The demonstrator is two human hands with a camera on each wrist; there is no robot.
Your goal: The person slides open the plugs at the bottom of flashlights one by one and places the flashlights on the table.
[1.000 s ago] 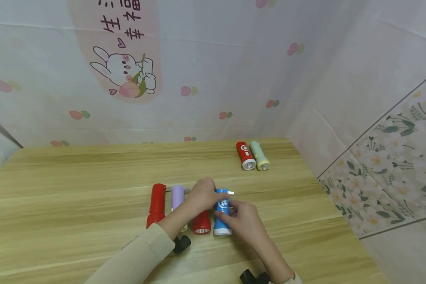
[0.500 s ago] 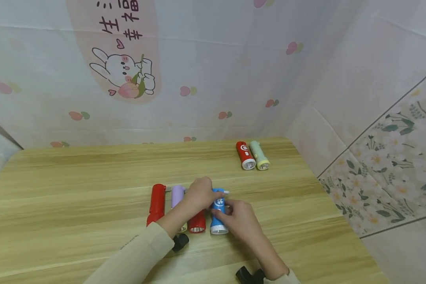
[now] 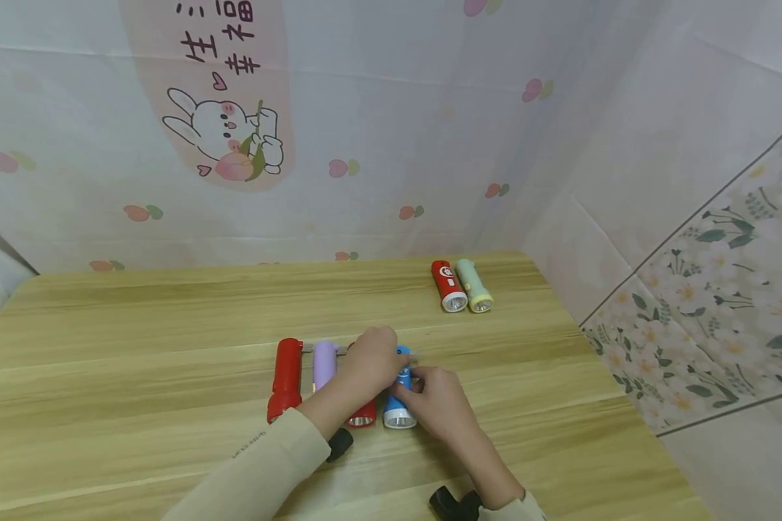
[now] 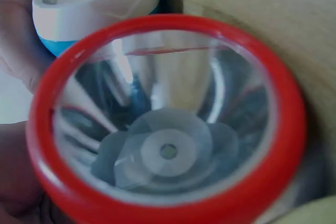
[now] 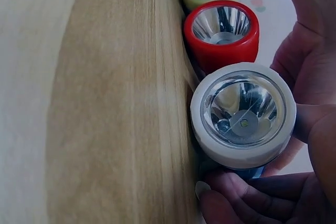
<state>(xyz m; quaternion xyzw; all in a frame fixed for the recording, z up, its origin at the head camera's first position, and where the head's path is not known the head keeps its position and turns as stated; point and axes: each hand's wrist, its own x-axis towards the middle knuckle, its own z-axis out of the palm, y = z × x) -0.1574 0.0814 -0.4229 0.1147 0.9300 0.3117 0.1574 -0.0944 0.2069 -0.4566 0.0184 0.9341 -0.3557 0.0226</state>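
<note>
A blue flashlight (image 3: pixel 397 398) with a white rim lies on the wooden table, lamp end toward me. My right hand (image 3: pixel 439 401) grips its right side, thumb on top and fingers lower down, as the right wrist view shows. The left hand (image 3: pixel 371 362) reaches over a red flashlight (image 3: pixel 361 415) and pinches the blue one's tail end near a small metal prong; its fingertips are partly hidden. Close in the left wrist view is the red flashlight's round lamp (image 4: pixel 168 150). Left of these, a purple flashlight (image 3: pixel 324 362) and another red flashlight (image 3: pixel 287 380) lie in the same row.
Metal prongs (image 3: pixel 308 348) stick out between the flashlights on the left. Farther back, a red flashlight (image 3: pixel 449 286) with a white rim lies beside a pale green flashlight (image 3: pixel 474 286). A patterned curtain (image 3: pixel 365 130) hangs behind the table (image 3: pixel 137 347).
The blue flashlight and the red one beside it have slid slightly left, with both hands. The left hand now covers more of the blue flashlight's tail end.
</note>
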